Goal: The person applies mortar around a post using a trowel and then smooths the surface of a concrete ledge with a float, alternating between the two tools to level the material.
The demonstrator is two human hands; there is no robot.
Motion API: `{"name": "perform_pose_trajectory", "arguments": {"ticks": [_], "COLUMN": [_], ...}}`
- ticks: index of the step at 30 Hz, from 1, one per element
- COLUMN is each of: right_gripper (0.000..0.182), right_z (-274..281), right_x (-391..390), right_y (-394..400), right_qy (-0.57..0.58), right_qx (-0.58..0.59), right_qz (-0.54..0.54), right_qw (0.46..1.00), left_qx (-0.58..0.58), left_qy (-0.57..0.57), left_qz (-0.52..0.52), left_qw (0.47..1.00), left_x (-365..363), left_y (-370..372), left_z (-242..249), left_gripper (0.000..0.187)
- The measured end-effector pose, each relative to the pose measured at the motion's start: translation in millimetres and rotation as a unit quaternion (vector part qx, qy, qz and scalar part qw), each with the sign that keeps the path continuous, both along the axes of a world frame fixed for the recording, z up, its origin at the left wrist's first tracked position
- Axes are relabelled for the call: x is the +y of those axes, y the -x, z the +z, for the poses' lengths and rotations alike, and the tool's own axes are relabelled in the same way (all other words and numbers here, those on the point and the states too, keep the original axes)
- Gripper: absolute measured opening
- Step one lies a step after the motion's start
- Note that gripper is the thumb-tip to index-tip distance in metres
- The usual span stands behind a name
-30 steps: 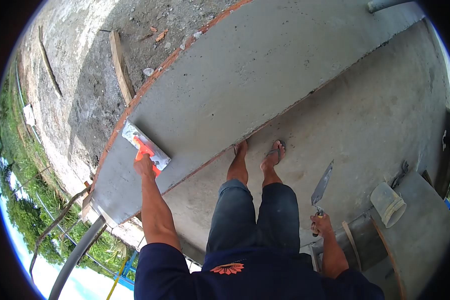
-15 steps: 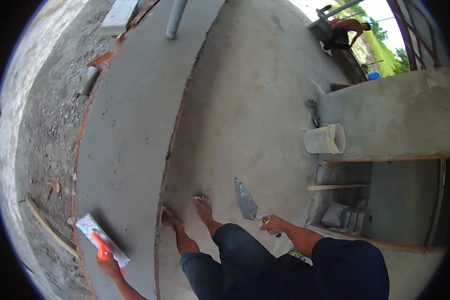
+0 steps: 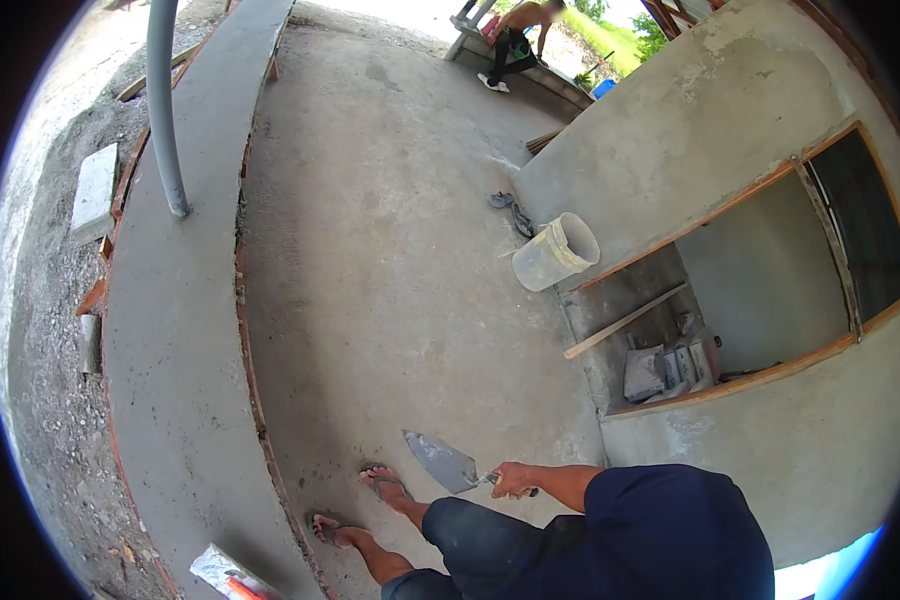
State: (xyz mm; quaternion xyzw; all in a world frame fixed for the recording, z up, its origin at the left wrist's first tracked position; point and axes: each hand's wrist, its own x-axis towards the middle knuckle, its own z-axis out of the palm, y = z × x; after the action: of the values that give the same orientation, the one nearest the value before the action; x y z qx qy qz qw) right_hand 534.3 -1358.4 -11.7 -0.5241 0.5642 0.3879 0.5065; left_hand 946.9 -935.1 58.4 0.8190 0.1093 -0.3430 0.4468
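Note:
My right hand (image 3: 513, 480) is closed around the handle of a pointing trowel (image 3: 442, 461), its blade facing left over the floor near my feet. At the bottom edge of the head view lies a steel finishing trowel (image 3: 220, 570) with an orange handle, on the smooth grey concrete strip (image 3: 175, 370). Only part of that tool shows. My left hand is below the frame, so its grip on the orange handle is hidden.
A grey pipe (image 3: 163, 120) rises from the strip. A white bucket (image 3: 556, 252) stands by the wall near dark slippers (image 3: 511, 212). Bags (image 3: 660, 370) and a wooden stick (image 3: 625, 321) are at the doorway. A person (image 3: 517, 45) sits far back.
The view has turned and shifted, so the strip, pipe and bucket appear further left. The finishing trowel slid to the bottom edge and my left hand left the view. The right hand keeps its trowel.

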Motion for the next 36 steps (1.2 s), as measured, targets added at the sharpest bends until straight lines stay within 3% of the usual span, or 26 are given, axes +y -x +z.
{"name": "perform_pose_trajectory", "arguments": {"ticks": [3, 7, 10, 16, 21, 22, 23, 24, 25, 26, 27, 28, 31, 34, 36], "right_gripper": [0.025, 0.025, 0.025, 0.026, 0.024, 0.024, 0.023, 0.022, 0.021, 0.021, 0.021, 0.021, 0.023, 0.024, 0.018], "right_z": [-13, 1, 16, -2, 2, 5, 9, 21, 36, 54, 73, 95, 171, 241, 279], "right_x": [3, 3, 5, 14, 11, 6, -2, -10, -19, -28, -38, -46, -61, -61, -55], "right_y": [2, -8, -31, -33, -72, -86, -103, -127, -150, -173, -195, -214, -258, -291, -304], "right_qy": [-0.015, -0.022, -0.018, -0.035, 0.012, 0.021, 0.018, 0.015, 0.015, 0.015, -0.003, -0.021, -0.108, -0.073, -0.054], "right_qx": [0.004, 0.003, 0.027, 0.011, -0.153, -0.199, -0.257, -0.312, -0.361, -0.409, -0.472, -0.531, -0.698, -0.825, -0.876], "right_qz": [-0.01, 0.011, 0.034, 0.032, -0.131, -0.178, -0.238, -0.296, -0.322, -0.346, -0.356, -0.364, -0.343, -0.25, -0.199], "right_qw": [1.0, 1.0, 0.999, 0.999, 0.979, 0.963, 0.937, 0.903, 0.875, 0.844, 0.807, 0.765, 0.619, 0.502, 0.435], "left_qx": [0.006, -0.051, -0.057, -0.088, -0.079, -0.092, -0.257, -0.409, -0.542, -0.417, -0.276, -0.125, -0.061, 0.013, -0.106], "left_qy": [-0.03, 0.021, 0.071, 0.026, 0.016, 0.002, -0.062, -0.124, -0.18, -0.144, -0.104, -0.061, -0.191, -0.093, 0.03], "left_qz": [-0.008, 0.012, 0.03, 0.005, 0.059, 0.062, -0.064, -0.188, -0.302, -0.208, -0.105, 0.003, -0.038, 0.067, 0.074], "left_qw": [1.0, 0.998, 0.995, 0.996, 0.995, 0.994, 0.962, 0.884, 0.764, 0.873, 0.95, 0.99, 0.979, 0.993, 0.991], "left_x": [-13, -39, -32, -39, -23, -21, -17, -11, -10, -19, -34, -42, -36, -64, -66], "left_y": [10, 19, 14, 17, 30, 32, 27, 19, 16, 19, 24, 28, 26, 26, 35], "left_z": [-16, 6, -10, 5, -11, -16, -24, -33, -38, -28, -10, 0, -12, 15, -2], "left_gripper": [0.051, 0.057, 0.057, 0.06, 0.063, 0.063, 0.061, 0.06, 0.058, 0.055, 0.052, 0.049, 0.039, 0.041, 0.047]}}
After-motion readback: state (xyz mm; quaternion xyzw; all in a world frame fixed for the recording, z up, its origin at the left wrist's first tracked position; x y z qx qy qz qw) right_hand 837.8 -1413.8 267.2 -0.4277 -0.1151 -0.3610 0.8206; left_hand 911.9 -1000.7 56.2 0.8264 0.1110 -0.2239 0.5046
